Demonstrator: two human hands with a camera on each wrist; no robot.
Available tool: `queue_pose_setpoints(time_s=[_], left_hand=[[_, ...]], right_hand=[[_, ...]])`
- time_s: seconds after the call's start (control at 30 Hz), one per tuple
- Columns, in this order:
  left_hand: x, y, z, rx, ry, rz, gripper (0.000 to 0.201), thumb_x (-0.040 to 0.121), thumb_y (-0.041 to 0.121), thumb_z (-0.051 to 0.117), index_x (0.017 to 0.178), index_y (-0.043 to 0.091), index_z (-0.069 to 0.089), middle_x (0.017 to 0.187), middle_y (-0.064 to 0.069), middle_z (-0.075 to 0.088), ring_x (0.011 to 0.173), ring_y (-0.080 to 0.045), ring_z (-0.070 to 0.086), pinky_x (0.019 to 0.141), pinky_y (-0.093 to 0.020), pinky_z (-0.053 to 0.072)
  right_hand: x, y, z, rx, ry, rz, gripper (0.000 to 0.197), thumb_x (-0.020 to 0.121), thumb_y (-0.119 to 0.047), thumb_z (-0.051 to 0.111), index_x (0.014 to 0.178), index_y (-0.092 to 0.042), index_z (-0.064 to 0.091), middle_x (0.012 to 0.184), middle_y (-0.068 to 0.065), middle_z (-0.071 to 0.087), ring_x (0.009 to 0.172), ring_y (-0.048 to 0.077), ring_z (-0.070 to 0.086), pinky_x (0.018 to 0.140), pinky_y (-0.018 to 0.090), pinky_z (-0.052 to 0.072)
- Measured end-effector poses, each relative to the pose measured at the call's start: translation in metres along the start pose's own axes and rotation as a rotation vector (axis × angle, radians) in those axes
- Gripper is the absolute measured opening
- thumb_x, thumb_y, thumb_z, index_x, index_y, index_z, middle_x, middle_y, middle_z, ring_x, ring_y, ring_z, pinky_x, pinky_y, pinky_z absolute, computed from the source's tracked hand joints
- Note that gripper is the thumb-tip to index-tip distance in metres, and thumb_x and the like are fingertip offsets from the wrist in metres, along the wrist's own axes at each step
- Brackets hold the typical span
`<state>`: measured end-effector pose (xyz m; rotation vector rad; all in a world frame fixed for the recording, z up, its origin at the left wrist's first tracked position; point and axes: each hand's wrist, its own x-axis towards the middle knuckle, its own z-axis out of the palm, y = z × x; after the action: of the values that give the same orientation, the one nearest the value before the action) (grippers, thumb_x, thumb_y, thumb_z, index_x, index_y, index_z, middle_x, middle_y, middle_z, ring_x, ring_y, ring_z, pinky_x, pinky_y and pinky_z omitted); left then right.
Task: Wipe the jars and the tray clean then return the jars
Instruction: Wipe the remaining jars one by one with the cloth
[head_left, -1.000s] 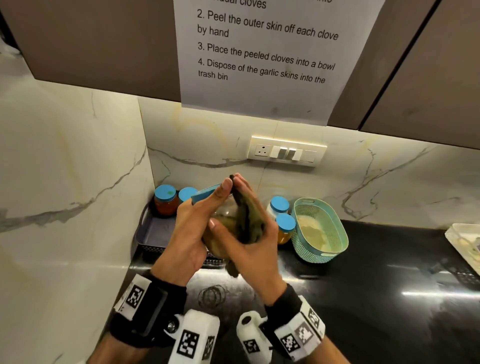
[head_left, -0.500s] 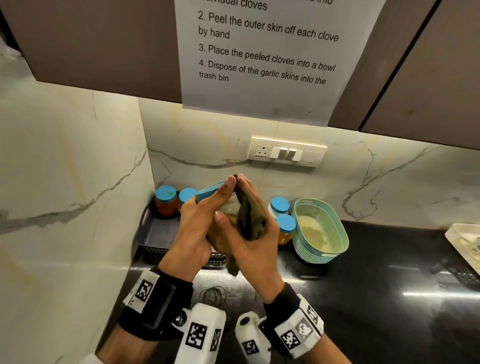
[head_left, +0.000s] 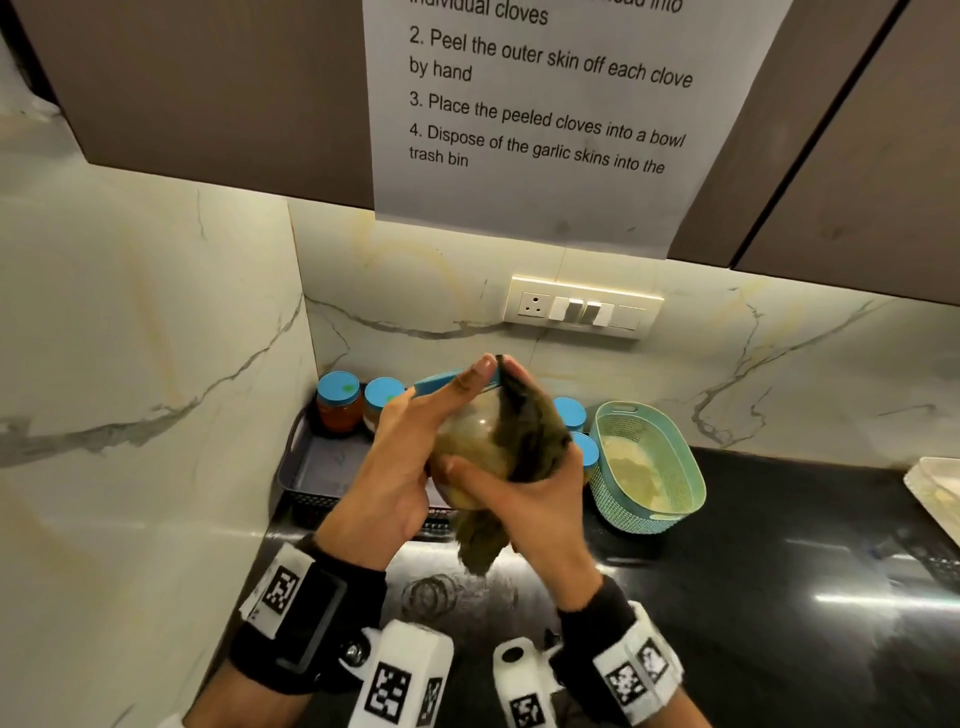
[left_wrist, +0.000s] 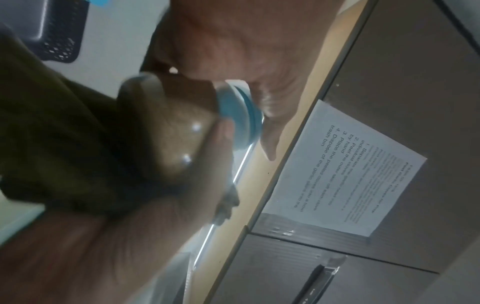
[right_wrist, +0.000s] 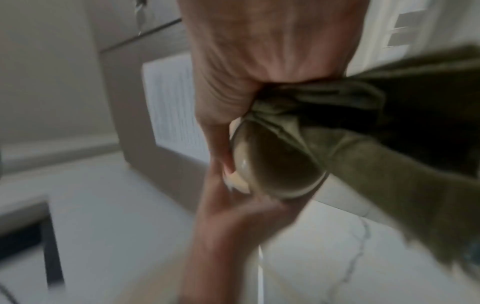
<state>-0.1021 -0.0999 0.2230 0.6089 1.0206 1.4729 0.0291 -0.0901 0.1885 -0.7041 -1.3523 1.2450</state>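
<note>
Both hands (head_left: 488, 467) clasp the jar (head_left: 470, 441) between them.

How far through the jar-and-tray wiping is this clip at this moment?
Midway at best. In hand: the left hand holds a blue-lidded jar while the right hand rubs it with a dark green cloth. Two jars stand in the tray; two others wait outside it. The tray wipe and returns remain.

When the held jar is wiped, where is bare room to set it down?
Bare tray floor lies in front of the two back-corner jars. Dark counter right of the teal basket is bare. Between hands and basket, two jars crowd it.
</note>
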Motion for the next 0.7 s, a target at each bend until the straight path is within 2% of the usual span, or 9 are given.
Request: queue_pose_setpoints(time_s=[0.1, 0.2, 0.3, 0.37, 0.5, 0.57, 0.63, 0.67, 0.7], left_hand=[[-0.002, 0.007, -0.008, -0.016, -0.114, -0.038, 0.059, 0.055, 0.042, 0.090, 0.105, 0.013, 0.078, 0.099, -0.008, 0.079, 0.088, -0.022, 0.075, 0.075, -0.034, 0.060], [-0.001, 0.007, -0.004, -0.024, -0.135, -0.066, 0.060, 0.048, 0.045, 0.088, 0.101, 0.016, 0.079, 0.096, -0.006, 0.079, 0.086, -0.021, 0.076, 0.075, -0.035, 0.060], [-0.001, 0.004, 0.001, -0.074, -0.100, -0.075, 0.040, 0.056, 0.039, 0.091, 0.089, 0.017, 0.084, 0.096, -0.010, 0.078, 0.090, -0.027, 0.074, 0.084, -0.040, 0.059], [-0.002, 0.004, 0.004, -0.126, -0.100, -0.072, 0.031, 0.064, 0.034, 0.087, 0.088, 0.014, 0.083, 0.097, -0.012, 0.077, 0.092, -0.028, 0.074, 0.081, -0.040, 0.059], [-0.005, 0.001, 0.006, -0.139, -0.085, -0.031, 0.052, 0.064, 0.038, 0.095, 0.103, 0.008, 0.078, 0.106, -0.016, 0.075, 0.096, -0.030, 0.073, 0.078, -0.039, 0.062], [-0.003, 0.000, 0.007, -0.098, -0.019, 0.017, 0.071, 0.055, 0.044, 0.095, 0.109, 0.003, 0.076, 0.107, -0.019, 0.075, 0.097, -0.033, 0.073, 0.076, -0.038, 0.062], [0.000, -0.001, 0.006, -0.046, 0.024, 0.053, 0.089, 0.043, 0.054, 0.099, 0.110, 0.002, 0.075, 0.107, -0.020, 0.076, 0.099, -0.037, 0.074, 0.077, -0.038, 0.061], [0.002, -0.001, 0.006, -0.025, 0.029, 0.064, 0.093, 0.039, 0.055, 0.100, 0.111, 0.003, 0.075, 0.108, -0.021, 0.077, 0.102, -0.039, 0.074, 0.080, -0.040, 0.061], [0.003, -0.002, 0.005, -0.020, 0.022, 0.069, 0.092, 0.037, 0.055, 0.101, 0.110, 0.005, 0.076, 0.109, -0.022, 0.076, 0.104, -0.040, 0.073, 0.082, -0.042, 0.061]], right_hand=[[0.007, -0.010, -0.017, 0.263, -0.122, 0.226, 0.074, 0.068, -0.007, 0.089, 0.136, -0.022, 0.065, 0.131, 0.014, 0.071, 0.121, 0.035, 0.069, 0.096, 0.051, 0.059], [0.009, -0.011, -0.019, 0.363, -0.146, 0.299, 0.071, 0.067, -0.015, 0.085, 0.135, -0.017, 0.064, 0.129, 0.017, 0.072, 0.117, 0.036, 0.070, 0.090, 0.048, 0.062], [-0.002, -0.011, -0.004, 0.158, -0.028, 0.092, 0.072, 0.071, -0.005, 0.093, 0.136, -0.017, 0.063, 0.128, 0.007, 0.073, 0.120, 0.028, 0.070, 0.095, 0.046, 0.061], [-0.010, -0.006, 0.004, 0.041, 0.028, -0.092, 0.069, 0.075, 0.001, 0.091, 0.137, -0.011, 0.062, 0.133, 0.007, 0.071, 0.128, 0.026, 0.066, 0.103, 0.046, 0.058], [-0.008, 0.002, 0.004, -0.223, -0.004, -0.444, 0.069, 0.080, -0.008, 0.085, 0.141, 0.000, 0.055, 0.152, 0.015, 0.055, 0.148, 0.034, 0.046, 0.118, 0.053, 0.042], [0.001, -0.002, 0.000, -0.135, -0.050, -0.340, 0.066, 0.079, -0.002, 0.087, 0.140, -0.006, 0.061, 0.147, 0.014, 0.061, 0.143, 0.029, 0.053, 0.115, 0.048, 0.048], [0.004, -0.003, -0.001, -0.025, -0.055, -0.139, 0.061, 0.074, 0.004, 0.089, 0.122, -0.031, 0.075, 0.123, 0.001, 0.077, 0.120, 0.018, 0.071, 0.099, 0.034, 0.059], [0.003, -0.005, 0.002, -0.008, -0.050, -0.075, 0.059, 0.073, 0.004, 0.089, 0.116, -0.034, 0.077, 0.114, -0.004, 0.080, 0.111, 0.014, 0.075, 0.092, 0.029, 0.061], [0.002, -0.008, 0.005, -0.016, -0.045, -0.059, 0.059, 0.073, 0.005, 0.089, 0.121, -0.026, 0.075, 0.114, -0.003, 0.080, 0.111, 0.015, 0.075, 0.091, 0.028, 0.060]])
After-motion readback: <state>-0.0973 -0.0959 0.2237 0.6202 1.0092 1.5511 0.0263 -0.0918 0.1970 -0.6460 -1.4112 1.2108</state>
